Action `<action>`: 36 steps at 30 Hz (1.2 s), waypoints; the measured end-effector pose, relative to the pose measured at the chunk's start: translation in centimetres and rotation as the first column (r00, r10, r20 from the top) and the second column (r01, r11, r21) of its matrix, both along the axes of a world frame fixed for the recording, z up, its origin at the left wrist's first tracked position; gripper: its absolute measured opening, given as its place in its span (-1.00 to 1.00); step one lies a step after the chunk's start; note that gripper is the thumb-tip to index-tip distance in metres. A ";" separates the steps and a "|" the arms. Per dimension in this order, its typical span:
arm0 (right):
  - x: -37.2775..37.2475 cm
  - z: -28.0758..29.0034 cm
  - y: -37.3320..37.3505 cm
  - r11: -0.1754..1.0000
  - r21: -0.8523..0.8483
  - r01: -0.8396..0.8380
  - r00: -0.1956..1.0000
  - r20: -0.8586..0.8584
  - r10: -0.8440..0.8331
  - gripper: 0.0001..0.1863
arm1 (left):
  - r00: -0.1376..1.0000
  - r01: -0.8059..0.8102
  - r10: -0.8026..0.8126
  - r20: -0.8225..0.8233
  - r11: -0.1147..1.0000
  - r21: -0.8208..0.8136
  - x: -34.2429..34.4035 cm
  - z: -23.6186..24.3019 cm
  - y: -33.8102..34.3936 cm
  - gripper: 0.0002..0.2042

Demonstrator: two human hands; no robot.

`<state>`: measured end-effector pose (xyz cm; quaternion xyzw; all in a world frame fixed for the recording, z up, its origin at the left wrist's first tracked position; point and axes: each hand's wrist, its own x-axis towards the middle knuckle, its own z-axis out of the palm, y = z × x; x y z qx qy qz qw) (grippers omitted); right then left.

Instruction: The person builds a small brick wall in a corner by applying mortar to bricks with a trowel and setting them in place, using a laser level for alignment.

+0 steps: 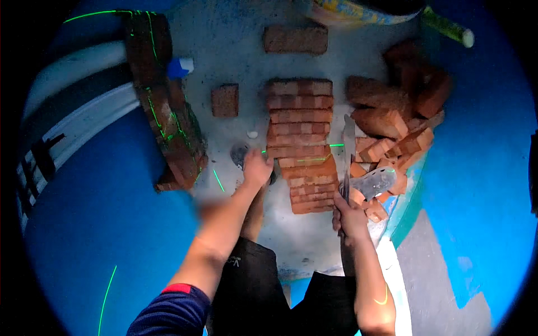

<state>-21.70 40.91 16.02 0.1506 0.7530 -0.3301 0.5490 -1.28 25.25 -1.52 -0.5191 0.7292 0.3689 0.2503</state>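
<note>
My right hand [351, 217] is closed round the lower end of a long, narrow knife-like metal blade [349, 143], which points away from me. The blade stands along the right side of a row of red bricks [300, 129], set close against one another on the pale floor. Beside the row's left edge is my left hand [258, 169], its fingers partly bent and somewhat apart, with nothing visible in them. Whether its fingertips touch the bricks I cannot tell. The nearer bricks of the row sit slightly askew to the right.
Loose bricks and broken pieces [381, 123] pile up on the right, by my grey shoe [381, 182]. Single bricks lie beyond the row [296, 40] and to its left [225, 101]. A brick stack [168, 123] borders the left. A round tub [364, 14] stands at the far edge.
</note>
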 end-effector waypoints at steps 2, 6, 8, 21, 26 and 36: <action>-1.4 5.9 -3.1 0.892 0.233 0.386 0.804 0.388 -0.450 -0.77 | 0.920 0.351 -0.380 -0.099 0.909 -0.224 -4.9 0.3 -2.5 -0.47; -1.1 13.0 -2.4 0.644 0.413 0.643 0.424 0.509 -0.749 -0.73 | 0.601 0.600 -0.789 -0.131 0.553 -0.578 -15.7 -3.5 -4.8 -0.40; -0.2 12.9 -0.1 0.638 0.352 0.685 0.325 0.636 -0.700 -0.74 | 0.532 0.687 -0.839 -0.119 0.510 -0.518 -19.4 -5.4 -5.2 -0.40; -2.9 13.9 -0.2 0.516 0.390 0.763 0.240 0.571 -0.785 -0.71 | 0.632 0.735 -0.756 -0.172 0.654 -0.176 -22.2 -6.6 -13.7 -0.31; -2.6 13.7 0.0 0.513 0.374 0.773 0.204 0.619 -0.759 -0.72 | 0.901 0.391 -0.433 0.011 0.801 -0.454 -22.4 -6.2 -13.4 0.05; -1.3 13.4 -0.1 0.490 0.335 0.805 0.205 0.618 -0.759 -0.72 | 0.915 0.390 -0.351 0.199 0.897 -0.210 -17.9 -6.7 -14.8 0.14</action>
